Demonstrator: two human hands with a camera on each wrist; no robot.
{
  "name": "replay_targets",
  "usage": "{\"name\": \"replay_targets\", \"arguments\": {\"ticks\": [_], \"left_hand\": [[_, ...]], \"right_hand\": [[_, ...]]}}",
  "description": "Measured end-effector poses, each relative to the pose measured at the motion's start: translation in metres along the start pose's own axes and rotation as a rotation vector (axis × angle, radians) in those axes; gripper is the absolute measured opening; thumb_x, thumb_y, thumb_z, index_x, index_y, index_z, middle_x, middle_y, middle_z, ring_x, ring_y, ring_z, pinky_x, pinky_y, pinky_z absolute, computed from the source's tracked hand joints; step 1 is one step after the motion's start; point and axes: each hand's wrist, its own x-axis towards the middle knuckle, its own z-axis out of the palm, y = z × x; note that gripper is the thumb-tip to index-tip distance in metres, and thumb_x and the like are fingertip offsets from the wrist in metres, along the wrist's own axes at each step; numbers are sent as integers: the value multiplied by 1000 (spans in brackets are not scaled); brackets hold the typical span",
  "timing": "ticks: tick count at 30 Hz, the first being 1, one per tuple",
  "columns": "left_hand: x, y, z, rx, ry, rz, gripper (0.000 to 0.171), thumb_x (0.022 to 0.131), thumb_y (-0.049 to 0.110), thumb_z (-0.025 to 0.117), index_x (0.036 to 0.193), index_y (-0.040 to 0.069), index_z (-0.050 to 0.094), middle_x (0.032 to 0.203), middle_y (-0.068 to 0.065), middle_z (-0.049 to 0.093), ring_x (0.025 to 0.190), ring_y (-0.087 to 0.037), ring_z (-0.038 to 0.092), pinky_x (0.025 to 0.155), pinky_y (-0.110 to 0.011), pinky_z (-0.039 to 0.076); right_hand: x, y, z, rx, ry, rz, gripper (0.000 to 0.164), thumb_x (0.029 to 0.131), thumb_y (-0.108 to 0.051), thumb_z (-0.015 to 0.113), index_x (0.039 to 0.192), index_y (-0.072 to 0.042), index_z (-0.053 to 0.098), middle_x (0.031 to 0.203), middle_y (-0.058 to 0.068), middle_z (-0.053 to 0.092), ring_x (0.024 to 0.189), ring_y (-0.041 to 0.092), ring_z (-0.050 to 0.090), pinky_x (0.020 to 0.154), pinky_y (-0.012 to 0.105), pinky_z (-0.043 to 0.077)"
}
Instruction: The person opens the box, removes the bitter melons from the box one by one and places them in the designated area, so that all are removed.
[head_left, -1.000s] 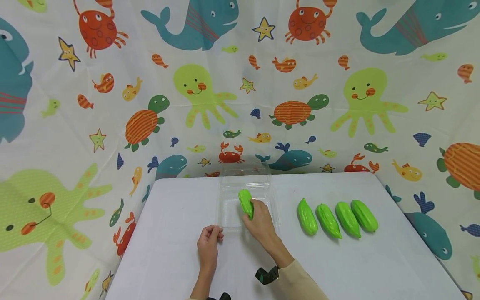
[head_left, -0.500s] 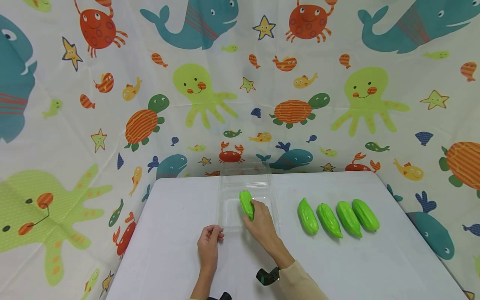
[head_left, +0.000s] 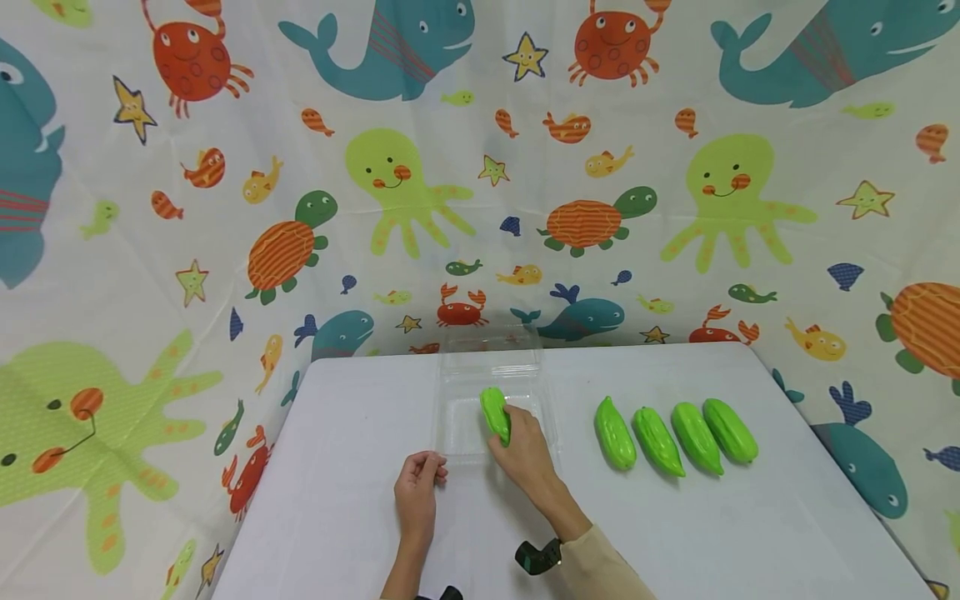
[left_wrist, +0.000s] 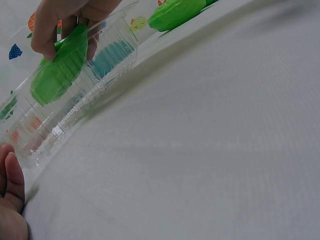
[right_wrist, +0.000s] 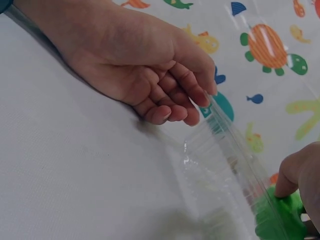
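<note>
A glossy green, ridged vegetable that looks like a bitter melon (head_left: pixel 493 410) is gripped between the thumb and fingers of my right hand (head_left: pixel 524 452). It is tilted, inside the walls of a clear plastic clamshell container (head_left: pixel 454 433); through the wall in the left wrist view the bitter melon (left_wrist: pixel 55 75) shows its lower end near the floor. Whether it touches the floor I cannot tell. My left hand (head_left: pixel 417 485) is at the container's near left corner. In the right wrist view, the left hand's (right_wrist: pixel 140 70) thumb and forefinger pinch the rim, its other fingers loosely curled.
To the right of the container, several more bitter melons (head_left: pixel 658 442) lie in a slanting row on the white table (head_left: pixel 330 467). Behind the container its clear lid (head_left: pixel 491 342) stands raised. A curtain (head_left: pixel 420 50) printed with sea animals hangs around the table's back and sides.
My right hand has shifted slightly toward me and down with the bitter melon. The left hand stays at the container's corner, and the row at the right lies as before.
</note>
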Motion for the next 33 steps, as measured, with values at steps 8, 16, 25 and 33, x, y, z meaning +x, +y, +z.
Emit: {"name": "replay_targets", "arguments": {"ticks": [8, 16, 25, 33], "left_hand": [[-12, 23, 1, 15, -18, 19, 13, 100, 8, 57, 103, -4, 63, 97, -32, 66, 73, -12, 64, 66, -22, 56], [-3, 5, 1, 14, -10, 1, 15, 101, 11, 58, 106, -2, 63, 99, -27, 68, 75, -11, 64, 67, -21, 56], [-1, 0, 1, 3, -10, 55, 16, 100, 14, 59, 104, -1, 63, 94, -23, 68, 73, -10, 63, 65, -20, 55], [-2, 0, 1, -2, -8, 57, 13, 100, 12, 59, 103, 0, 63, 93, -21, 69, 72, -9, 64, 65, -20, 55]], "right_hand": [[-1, 2, 1, -5, -5, 8, 45, 77, -7, 68, 120, 7, 61, 108, 20, 67, 84, 21, 58, 67, 30, 50], [0, 5, 0, -2, 32, 9, 45, 77, -8, 69, 120, 7, 62, 108, 20, 68, 83, 21, 58, 67, 31, 50], [-2, 5, -10, 23, 74, 10, 44, 78, -7, 68, 119, 7, 63, 109, 19, 68, 87, 23, 58, 70, 34, 52], [-3, 12, -19, 12, 130, 9, 45, 79, -8, 68, 121, 7, 62, 114, 21, 67, 90, 25, 60, 72, 38, 55]]}}
